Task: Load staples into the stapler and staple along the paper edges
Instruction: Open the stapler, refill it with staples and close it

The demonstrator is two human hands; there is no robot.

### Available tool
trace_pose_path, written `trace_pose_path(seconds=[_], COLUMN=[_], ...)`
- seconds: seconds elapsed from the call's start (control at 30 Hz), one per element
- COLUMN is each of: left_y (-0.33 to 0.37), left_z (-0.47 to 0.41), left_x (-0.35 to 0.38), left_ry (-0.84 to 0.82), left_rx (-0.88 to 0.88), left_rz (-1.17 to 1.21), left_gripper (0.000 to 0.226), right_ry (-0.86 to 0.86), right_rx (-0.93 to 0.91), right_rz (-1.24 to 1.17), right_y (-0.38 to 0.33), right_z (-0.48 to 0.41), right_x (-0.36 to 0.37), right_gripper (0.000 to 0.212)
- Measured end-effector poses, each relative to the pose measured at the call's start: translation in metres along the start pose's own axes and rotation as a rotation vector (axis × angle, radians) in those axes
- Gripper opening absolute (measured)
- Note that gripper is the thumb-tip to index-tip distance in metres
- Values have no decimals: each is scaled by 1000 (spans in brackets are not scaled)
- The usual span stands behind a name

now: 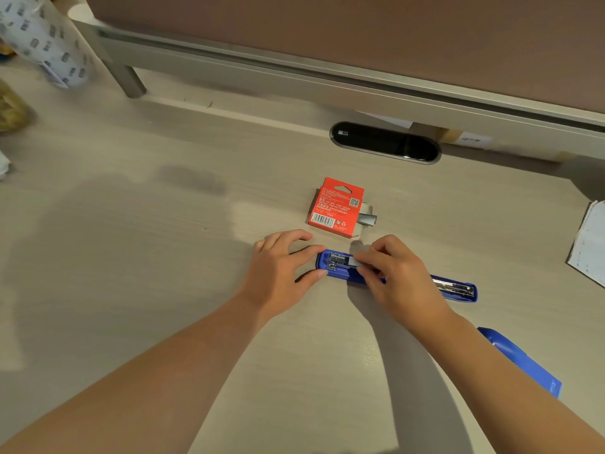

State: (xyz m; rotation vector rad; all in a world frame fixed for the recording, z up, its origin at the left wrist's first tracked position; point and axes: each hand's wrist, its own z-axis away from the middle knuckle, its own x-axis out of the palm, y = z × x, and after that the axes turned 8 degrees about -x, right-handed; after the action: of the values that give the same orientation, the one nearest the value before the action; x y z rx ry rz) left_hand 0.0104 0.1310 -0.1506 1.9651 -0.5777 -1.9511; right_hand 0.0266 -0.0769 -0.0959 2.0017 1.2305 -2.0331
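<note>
A blue stapler [455,286] lies flat and opened out on the desk, its metal channels showing at both ends. My left hand [281,273] pinches the stapler's left end between thumb and forefinger. My right hand [396,273] holds a grey strip of staples [355,262] over the left channel. Just behind the hands lies a red staple box [337,208], open at its right side, with grey staples [368,219] sticking out. White paper [589,244] lies at the right edge of the view.
A second blue object [523,362] lies on the desk by my right forearm. A black oval cable port [386,142] sits in the desk behind the box. A shelf leg [126,77] and a printed roll [42,40] stand at the back left.
</note>
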Motion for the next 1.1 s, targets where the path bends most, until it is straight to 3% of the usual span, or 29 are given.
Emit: trace_pose_path(seconds=[0.33,0.7,0.87,1.1], left_y=[1,0,-1,-2], left_z=[0,-1,-1,-2], left_x=[0,0,2,2], left_ry=[6,-1,-2,-3], left_rx=[2,3,-5,-12], left_rz=[-4,-19,-18,-12], left_gripper=[43,43,42,41], right_ry=[-41,-26,-138,-181], right_rx=[-35,138,84,351], right_rz=[105,-77,-16,-64], right_y=[-11,-7,-11,-15], right_z=[-3,-17,-13,-27], right_x=[5,-2,-4,-5], right_gripper=[17,7,10,9])
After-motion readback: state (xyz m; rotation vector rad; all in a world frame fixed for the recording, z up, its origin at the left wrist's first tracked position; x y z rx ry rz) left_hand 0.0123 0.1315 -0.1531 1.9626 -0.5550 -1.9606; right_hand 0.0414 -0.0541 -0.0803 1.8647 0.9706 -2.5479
